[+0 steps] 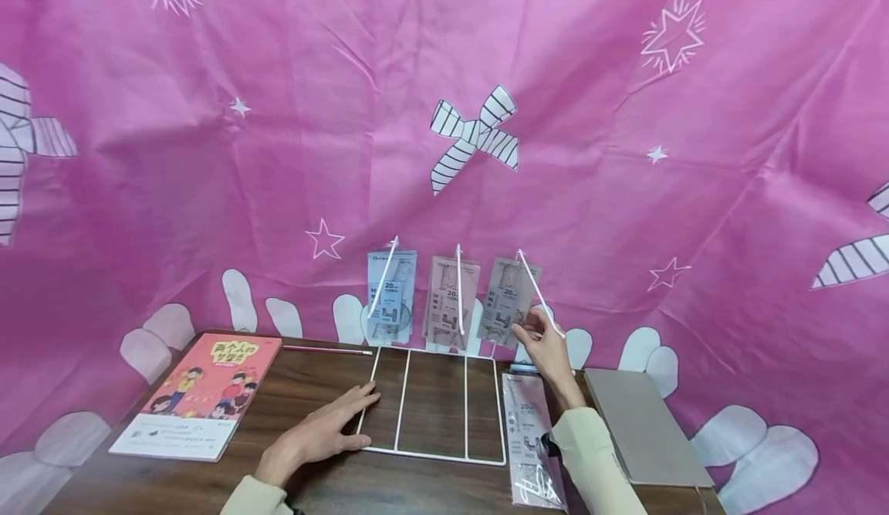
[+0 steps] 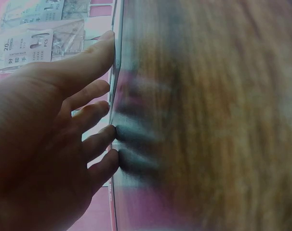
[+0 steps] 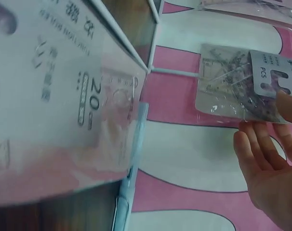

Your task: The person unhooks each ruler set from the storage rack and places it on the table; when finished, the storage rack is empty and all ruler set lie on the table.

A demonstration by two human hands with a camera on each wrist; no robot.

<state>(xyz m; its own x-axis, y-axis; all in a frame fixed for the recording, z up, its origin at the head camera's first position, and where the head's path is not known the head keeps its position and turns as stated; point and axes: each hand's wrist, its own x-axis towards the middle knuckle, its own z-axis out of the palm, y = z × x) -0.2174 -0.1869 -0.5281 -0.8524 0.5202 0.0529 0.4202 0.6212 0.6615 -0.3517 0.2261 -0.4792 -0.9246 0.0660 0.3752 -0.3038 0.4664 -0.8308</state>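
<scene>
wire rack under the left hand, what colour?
White. The wire rack lies on the dark wood table, left hand at its edge. Head view shows it best.

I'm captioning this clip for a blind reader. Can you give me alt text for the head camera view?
A right hand pinches the rightmost of three hanging packets on a white wire rack, while the left hand rests flat on the rack's base. On the wooden table lie a book, another packet and a grey folder.
</scene>
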